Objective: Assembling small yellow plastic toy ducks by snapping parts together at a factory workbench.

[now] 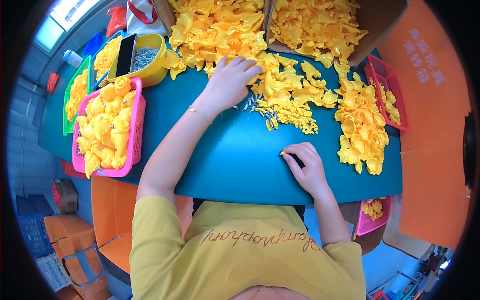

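We pinch a small yellow piece (282,153) in our right grip (305,166), over the near part of the blue-green worktop (220,162); our left grip (229,82) touches the heap of yellow shells (280,85), though we cannot tell whether it grasps one; between both grips lie metal pins (271,120) and tiny yellow bits (298,116), and leftward stands a pink basket (136,130)

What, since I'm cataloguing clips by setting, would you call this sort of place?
Probably a plastics assembly workshop: curved yellow pieces lie heaped on a teal table, a yellow tub holds small metal parts, perhaps screws, and the left pink basket is piled with rounder yellow pieces.
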Tool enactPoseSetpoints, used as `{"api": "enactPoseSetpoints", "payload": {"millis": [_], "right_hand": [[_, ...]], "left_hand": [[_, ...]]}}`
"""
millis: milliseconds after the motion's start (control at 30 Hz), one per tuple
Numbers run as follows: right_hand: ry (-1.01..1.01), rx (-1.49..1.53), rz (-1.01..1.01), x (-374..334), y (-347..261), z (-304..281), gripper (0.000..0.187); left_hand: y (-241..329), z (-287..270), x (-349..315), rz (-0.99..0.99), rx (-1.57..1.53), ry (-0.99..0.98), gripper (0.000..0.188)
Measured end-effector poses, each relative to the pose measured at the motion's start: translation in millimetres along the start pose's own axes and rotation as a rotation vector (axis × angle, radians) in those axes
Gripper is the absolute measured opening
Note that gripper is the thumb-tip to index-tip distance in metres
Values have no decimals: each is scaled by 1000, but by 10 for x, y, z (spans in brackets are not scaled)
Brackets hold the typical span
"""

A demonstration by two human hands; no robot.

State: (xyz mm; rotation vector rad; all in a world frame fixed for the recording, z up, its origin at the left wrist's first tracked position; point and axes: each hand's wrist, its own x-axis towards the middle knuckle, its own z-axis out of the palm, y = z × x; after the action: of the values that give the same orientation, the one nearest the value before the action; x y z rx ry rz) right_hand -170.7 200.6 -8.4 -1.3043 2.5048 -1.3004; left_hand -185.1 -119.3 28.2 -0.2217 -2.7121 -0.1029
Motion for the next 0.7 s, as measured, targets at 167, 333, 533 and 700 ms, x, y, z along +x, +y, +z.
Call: {"api": "enactPoseSetpoints", "payload": {"millis": [167,333,533,700], "right_hand": [[-10,30,24,-7,1,-12,11],[0,16,28,12,-40,-15,10],[33,61,116,-52,-90,16,9],[60,396,386,-165,-188,76,13]], "left_hand": [[-196,-249,-507,-47,-45,49,43],[-55,-500,-1089,-315,-225,168,36],[589,-467,-1412,-389,-502,157,37],[1137,-366,-1552,-114,-576,126,37]]}}
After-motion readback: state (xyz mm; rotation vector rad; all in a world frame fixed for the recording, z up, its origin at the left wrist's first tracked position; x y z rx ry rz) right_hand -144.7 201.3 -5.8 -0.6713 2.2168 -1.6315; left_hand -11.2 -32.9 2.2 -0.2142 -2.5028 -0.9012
